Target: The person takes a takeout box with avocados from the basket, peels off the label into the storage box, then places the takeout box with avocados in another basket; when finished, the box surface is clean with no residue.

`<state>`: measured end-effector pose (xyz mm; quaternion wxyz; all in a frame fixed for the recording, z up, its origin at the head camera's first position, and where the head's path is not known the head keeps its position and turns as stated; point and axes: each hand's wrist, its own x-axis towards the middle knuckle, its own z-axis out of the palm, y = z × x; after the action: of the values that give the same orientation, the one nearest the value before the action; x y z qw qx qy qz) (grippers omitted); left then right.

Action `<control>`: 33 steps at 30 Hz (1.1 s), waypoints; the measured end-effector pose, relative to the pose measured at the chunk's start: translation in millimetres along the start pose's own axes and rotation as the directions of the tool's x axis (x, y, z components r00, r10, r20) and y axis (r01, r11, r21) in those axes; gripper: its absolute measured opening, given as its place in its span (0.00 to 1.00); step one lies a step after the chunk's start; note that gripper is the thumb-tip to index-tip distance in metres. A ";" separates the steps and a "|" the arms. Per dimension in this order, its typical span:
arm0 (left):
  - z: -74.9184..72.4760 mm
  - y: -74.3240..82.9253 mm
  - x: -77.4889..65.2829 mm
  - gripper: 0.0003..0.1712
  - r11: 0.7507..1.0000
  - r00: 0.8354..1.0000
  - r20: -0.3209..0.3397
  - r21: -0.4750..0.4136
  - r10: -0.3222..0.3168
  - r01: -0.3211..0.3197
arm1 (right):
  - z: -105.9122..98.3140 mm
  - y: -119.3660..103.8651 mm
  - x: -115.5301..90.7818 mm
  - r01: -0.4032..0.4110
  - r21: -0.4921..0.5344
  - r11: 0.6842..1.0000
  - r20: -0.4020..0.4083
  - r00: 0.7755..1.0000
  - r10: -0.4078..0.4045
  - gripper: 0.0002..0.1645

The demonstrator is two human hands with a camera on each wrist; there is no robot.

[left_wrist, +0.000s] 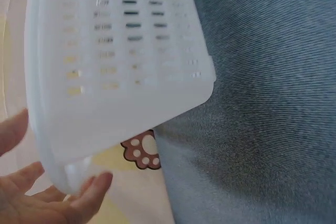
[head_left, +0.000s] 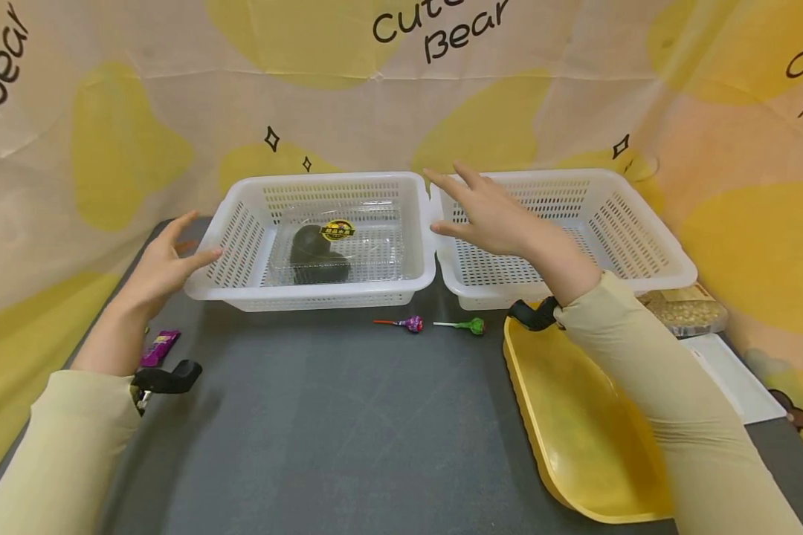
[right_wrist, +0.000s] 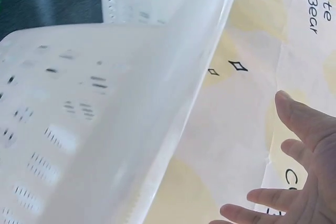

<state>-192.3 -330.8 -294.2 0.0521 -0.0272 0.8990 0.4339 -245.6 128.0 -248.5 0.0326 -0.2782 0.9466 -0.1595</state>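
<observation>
A white slotted basket (head_left: 321, 295) stands at the back left, holding a clear plastic box (head_left: 375, 253) with a black and gold sticker. Dark rounded shapes (head_left: 314, 256) show through that box. My left hand (head_left: 163, 271) is at the basket's left front corner, thumb and fingers apart around the rim in the left wrist view. Beside it stands a second white slotted basket (head_left: 649, 245). My right hand (head_left: 488, 212) hovers over this basket's left side with spread fingers, holding nothing. The right wrist view shows the right hand (right_wrist: 310, 166) apart from the basket rim.
Two lollipops, one purple (head_left: 413, 324) and one green (head_left: 475, 325), lie before the baskets. A yellow tray (head_left: 575, 446) lies under my right forearm. A purple packet (head_left: 160, 348) is by my left wrist; a bag of pale grains (head_left: 685, 316) and a white sheet (head_left: 736, 379) lie right.
</observation>
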 end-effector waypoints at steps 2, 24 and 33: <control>-3.7 -5.2 3.7 0.48 0.999 1.000 -0.001 -0.027 -0.023 0.023 | 0.9 -3.5 6.2 0.009 0.018 1.000 -0.002 1.000 -0.009 0.46; -5.8 -29.2 18.1 0.37 0.956 0.990 0.053 -0.258 -0.129 0.138 | 14.5 -24.3 68.1 0.067 0.322 0.944 0.022 0.997 -0.079 0.38; -3.9 -28.0 17.3 0.38 0.901 0.992 0.078 -0.416 -0.095 0.119 | 13.8 -28.6 85.5 -0.122 0.497 0.859 0.202 0.979 0.022 0.39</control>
<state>-207.1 -351.4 -315.6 0.0936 -0.0749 0.7799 0.6143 -300.8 55.5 -250.1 0.2000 -0.2379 0.8737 -0.3741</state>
